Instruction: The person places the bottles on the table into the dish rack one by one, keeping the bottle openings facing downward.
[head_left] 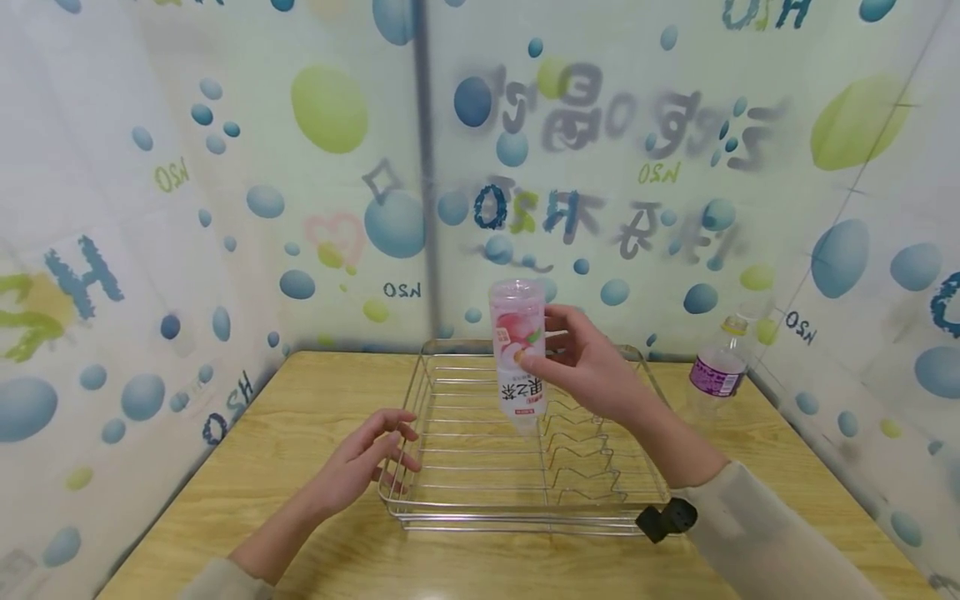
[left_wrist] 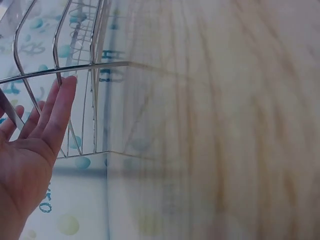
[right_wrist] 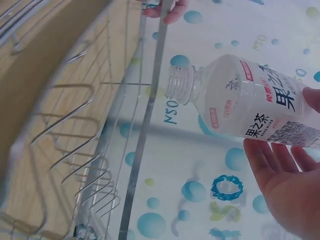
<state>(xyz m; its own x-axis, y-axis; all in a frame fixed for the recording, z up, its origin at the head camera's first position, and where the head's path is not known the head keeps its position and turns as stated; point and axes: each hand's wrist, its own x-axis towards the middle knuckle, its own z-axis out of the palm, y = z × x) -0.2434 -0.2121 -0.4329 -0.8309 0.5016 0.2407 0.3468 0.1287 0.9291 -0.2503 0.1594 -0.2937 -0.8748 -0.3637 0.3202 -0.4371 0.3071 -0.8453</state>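
My right hand [head_left: 600, 367] grips a clear plastic bottle [head_left: 517, 333] with a pink peach label, holding it upside down above a metal wire dish rack [head_left: 487, 505]. Seen from the right wrist, the bottle [right_wrist: 230, 95] has no cap on its threaded mouth, and the thumb and fingers [right_wrist: 277, 160] are on opposite sides of its body. At the rack's left side is my left hand [head_left: 352, 467], its fingers loosely extended. The left wrist view shows these fingers [left_wrist: 55, 115] against the rack's side wires, with nothing gripped.
On the wooden table [head_left: 262, 450], a second bottle [head_left: 717, 375] with a purple label and yellow cap stands right of the rack. A small black piece [head_left: 666, 520] is by the rack's front right corner. Walls printed with coloured dots [head_left: 330, 108] surround the table.
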